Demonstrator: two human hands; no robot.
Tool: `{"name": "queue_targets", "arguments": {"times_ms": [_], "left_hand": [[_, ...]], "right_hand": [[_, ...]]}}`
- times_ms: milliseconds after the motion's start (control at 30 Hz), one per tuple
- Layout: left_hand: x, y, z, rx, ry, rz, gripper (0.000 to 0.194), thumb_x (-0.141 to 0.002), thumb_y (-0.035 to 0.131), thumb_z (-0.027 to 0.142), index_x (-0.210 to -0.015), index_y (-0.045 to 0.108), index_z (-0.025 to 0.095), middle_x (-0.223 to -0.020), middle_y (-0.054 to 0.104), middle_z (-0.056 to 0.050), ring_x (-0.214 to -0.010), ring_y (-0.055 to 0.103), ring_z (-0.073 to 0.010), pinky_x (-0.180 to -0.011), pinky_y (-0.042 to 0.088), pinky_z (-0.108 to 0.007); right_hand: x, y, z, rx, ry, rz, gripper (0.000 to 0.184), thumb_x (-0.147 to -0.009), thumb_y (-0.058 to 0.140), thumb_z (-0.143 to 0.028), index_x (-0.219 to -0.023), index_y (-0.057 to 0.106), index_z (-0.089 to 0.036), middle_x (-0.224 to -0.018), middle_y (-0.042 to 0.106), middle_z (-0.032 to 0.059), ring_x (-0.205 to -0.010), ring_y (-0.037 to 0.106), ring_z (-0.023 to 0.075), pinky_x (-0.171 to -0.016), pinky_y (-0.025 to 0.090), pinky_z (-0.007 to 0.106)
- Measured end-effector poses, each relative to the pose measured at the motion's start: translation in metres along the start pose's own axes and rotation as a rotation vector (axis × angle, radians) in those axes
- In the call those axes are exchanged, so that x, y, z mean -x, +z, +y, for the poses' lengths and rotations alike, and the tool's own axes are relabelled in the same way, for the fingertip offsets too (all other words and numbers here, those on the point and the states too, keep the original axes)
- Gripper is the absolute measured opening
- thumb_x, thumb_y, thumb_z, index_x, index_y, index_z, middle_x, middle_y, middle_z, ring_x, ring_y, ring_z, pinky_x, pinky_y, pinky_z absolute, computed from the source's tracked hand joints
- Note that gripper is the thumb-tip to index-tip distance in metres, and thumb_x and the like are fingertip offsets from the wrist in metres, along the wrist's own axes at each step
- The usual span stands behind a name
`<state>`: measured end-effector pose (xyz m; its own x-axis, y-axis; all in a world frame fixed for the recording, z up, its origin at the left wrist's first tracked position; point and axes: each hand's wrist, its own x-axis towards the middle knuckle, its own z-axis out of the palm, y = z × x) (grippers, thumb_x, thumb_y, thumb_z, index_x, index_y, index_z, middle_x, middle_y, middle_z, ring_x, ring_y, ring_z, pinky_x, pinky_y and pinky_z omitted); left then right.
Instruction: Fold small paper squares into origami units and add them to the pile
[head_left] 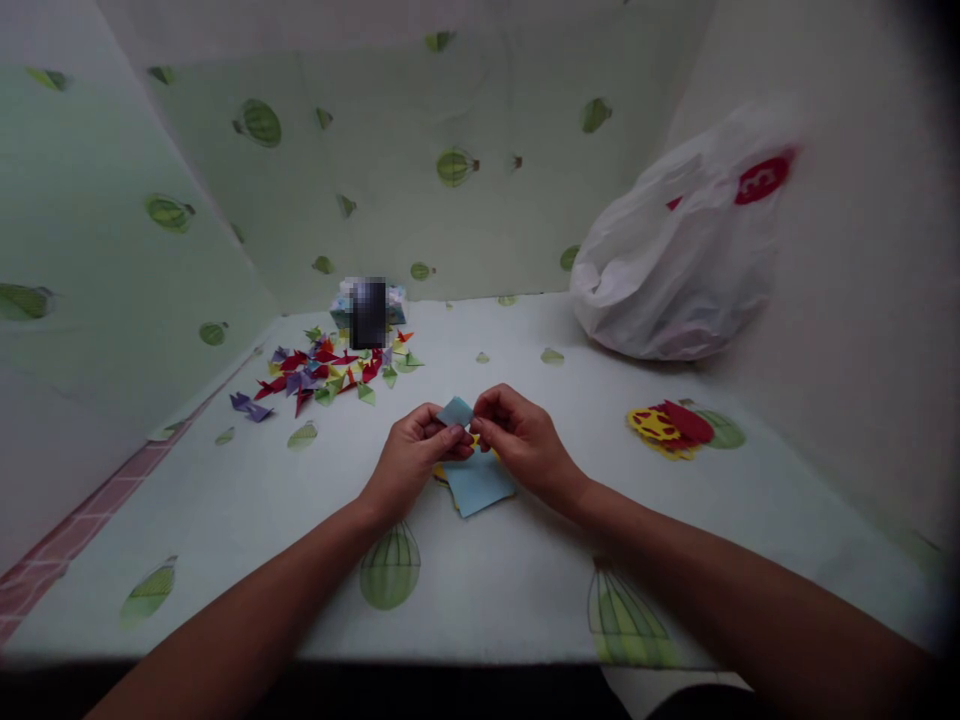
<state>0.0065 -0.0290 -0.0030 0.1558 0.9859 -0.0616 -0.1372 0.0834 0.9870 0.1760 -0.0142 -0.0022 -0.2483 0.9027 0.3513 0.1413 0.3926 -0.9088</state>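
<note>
Between my two hands is a small folded piece of light blue origami paper (454, 411), raised above the table. My left hand (425, 436) pinches it from the left, thumb on its front. The fingers of my right hand (517, 428) are closed at its right corner. Just below my hands lies a flat square of light blue paper (480, 484), with yellow edges of something showing from under it. How the folds run inside the small piece is too small to tell.
Many folded paper cranes (330, 372) in several colours lie at the back left, by a dark phone (367, 315) leaning on a tissue box (397, 303). A white plastic bag (675, 260) stands back right, with yellow and red cut-outs (667, 428) nearer.
</note>
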Motion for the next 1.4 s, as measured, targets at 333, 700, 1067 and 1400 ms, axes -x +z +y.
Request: {"name": "queue_targets", "arguments": {"times_ms": [333, 700, 1067, 1400], "left_hand": [[0.0011, 0.0009, -0.0002, -0.043, 0.011, -0.035, 0.031, -0.075, 0.079, 0.041, -0.087, 0.067, 0.016, -0.079, 0.072, -0.003, -0.072, 0.07, -0.0158, -0.078, 0.058, -0.032], [0.0009, -0.0001, -0.0014, -0.106, 0.008, 0.002, 0.03, -0.075, 0.079, 0.042, -0.087, 0.073, 0.015, -0.079, 0.073, -0.004, -0.072, 0.07, -0.0155, -0.074, 0.057, -0.029], [0.0012, 0.0011, -0.0006, -0.132, 0.038, 0.009, 0.029, -0.074, 0.079, 0.04, -0.087, 0.073, 0.014, -0.08, 0.073, -0.004, -0.072, 0.069, -0.0156, -0.073, 0.057, -0.028], [0.0018, 0.0016, -0.001, -0.14, 0.032, 0.017, 0.03, -0.079, 0.075, 0.041, -0.089, 0.074, 0.013, -0.084, 0.076, -0.007, -0.073, 0.072, -0.0166, -0.074, 0.058, -0.028]], "right_hand": [[0.001, -0.0019, -0.0023, 0.206, -0.096, 0.005, 0.008, -0.086, 0.054, -0.016, -0.08, 0.053, -0.021, -0.072, 0.057, -0.0015, -0.065, 0.05, 0.0127, -0.064, 0.039, 0.026], [0.0012, -0.0012, 0.0011, 0.264, -0.114, -0.006, 0.008, -0.088, 0.054, -0.017, -0.081, 0.052, -0.021, -0.071, 0.058, -0.0011, -0.063, 0.051, 0.0132, -0.063, 0.038, 0.026], [0.0014, -0.0007, -0.002, 0.238, -0.109, -0.024, 0.008, -0.088, 0.055, -0.017, -0.08, 0.057, -0.02, -0.075, 0.062, 0.0012, -0.068, 0.054, 0.0145, -0.066, 0.039, 0.028], [-0.0004, 0.0012, 0.0011, 0.043, 0.07, 0.017, 0.01, -0.084, 0.059, -0.022, -0.075, 0.056, -0.019, -0.072, 0.06, 0.0008, -0.067, 0.057, 0.0154, -0.063, 0.042, 0.029]]}}
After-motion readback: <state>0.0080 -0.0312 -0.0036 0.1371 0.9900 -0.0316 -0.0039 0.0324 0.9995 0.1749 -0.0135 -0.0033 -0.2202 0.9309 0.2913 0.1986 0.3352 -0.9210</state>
